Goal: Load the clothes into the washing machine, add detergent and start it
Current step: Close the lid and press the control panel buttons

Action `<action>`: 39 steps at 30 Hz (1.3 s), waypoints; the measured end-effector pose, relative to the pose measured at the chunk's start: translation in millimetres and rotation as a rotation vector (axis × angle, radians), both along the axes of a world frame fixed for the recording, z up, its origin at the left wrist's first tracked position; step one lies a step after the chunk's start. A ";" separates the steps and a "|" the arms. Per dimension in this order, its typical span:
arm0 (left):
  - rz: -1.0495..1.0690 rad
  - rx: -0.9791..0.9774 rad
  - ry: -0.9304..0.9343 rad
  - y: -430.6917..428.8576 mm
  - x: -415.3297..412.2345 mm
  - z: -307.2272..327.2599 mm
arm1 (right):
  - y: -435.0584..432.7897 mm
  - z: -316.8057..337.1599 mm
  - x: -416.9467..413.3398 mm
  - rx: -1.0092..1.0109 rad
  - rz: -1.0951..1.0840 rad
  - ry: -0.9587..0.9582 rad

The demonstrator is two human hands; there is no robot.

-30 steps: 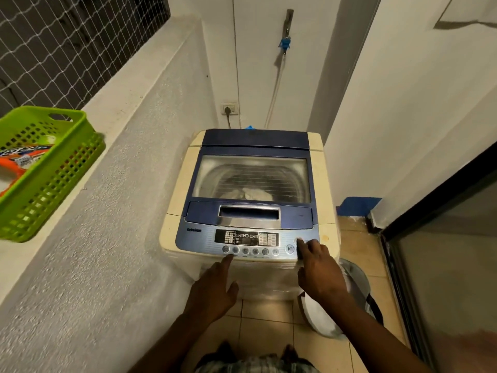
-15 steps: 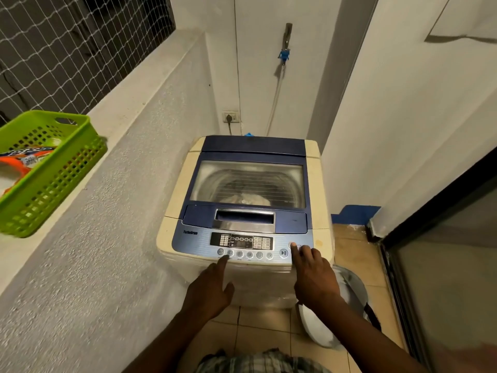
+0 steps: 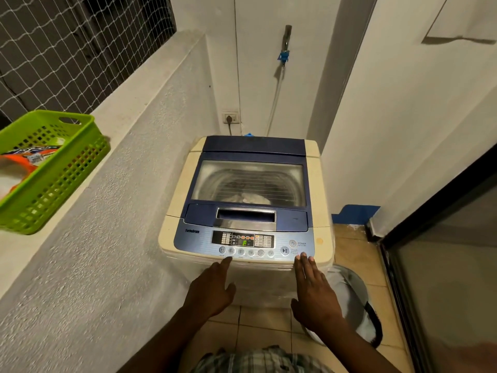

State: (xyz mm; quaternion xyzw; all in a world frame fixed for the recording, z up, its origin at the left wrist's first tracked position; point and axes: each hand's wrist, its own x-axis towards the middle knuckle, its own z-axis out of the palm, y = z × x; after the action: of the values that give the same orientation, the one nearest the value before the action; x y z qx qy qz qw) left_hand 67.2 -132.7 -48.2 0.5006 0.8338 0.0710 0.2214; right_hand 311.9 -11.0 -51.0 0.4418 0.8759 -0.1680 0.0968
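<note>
A cream and blue top-loading washing machine [image 3: 320, 184] stands ahead with its glass lid [image 3: 250, 181] closed. Pale clothes [image 3: 251, 198] show through the lid inside the drum. The control panel [image 3: 243, 244] is lit, with a green figure on its display. My left hand [image 3: 212, 288] points its index finger at the front edge below the row of round buttons. My right hand [image 3: 313, 289] lies flat with straight fingers, its tips at the panel's front right edge below the start/pause button [image 3: 284, 250]. An orange detergent packet [image 3: 20, 162] lies in the green basket [image 3: 64, 168].
The green basket sits on the ledge of a rough white wall on the left. A laundry bag [image 3: 352, 300] lies on the tiled floor right of the machine. A glass door [image 3: 443, 265] runs along the right. A socket [image 3: 230, 118] and a tap [image 3: 285, 49] are on the back wall.
The panel display has lit up. My right hand slid back from the power button to the panel's front edge and flattened. My left hand stayed at the front edge.
</note>
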 end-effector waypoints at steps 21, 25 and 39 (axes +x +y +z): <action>-0.056 -0.025 0.068 5.0 -9.5 -3.6 | -10.3 16.1 -4.0 -0.086 -0.009 0.170; -0.060 -0.022 0.074 6.9 -9.1 -4.5 | -9.0 16.0 -5.5 -0.084 -0.013 0.177; -0.057 -0.074 0.089 9.8 -8.6 -3.4 | -1.4 13.4 -15.6 -0.058 0.001 0.189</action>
State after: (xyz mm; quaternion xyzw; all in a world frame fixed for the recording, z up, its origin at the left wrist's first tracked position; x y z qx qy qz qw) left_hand 58.7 -122.9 -51.5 0.5184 0.8303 0.0115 0.2043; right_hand 296.3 -12.5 -37.6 0.4206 0.8761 -0.2344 0.0265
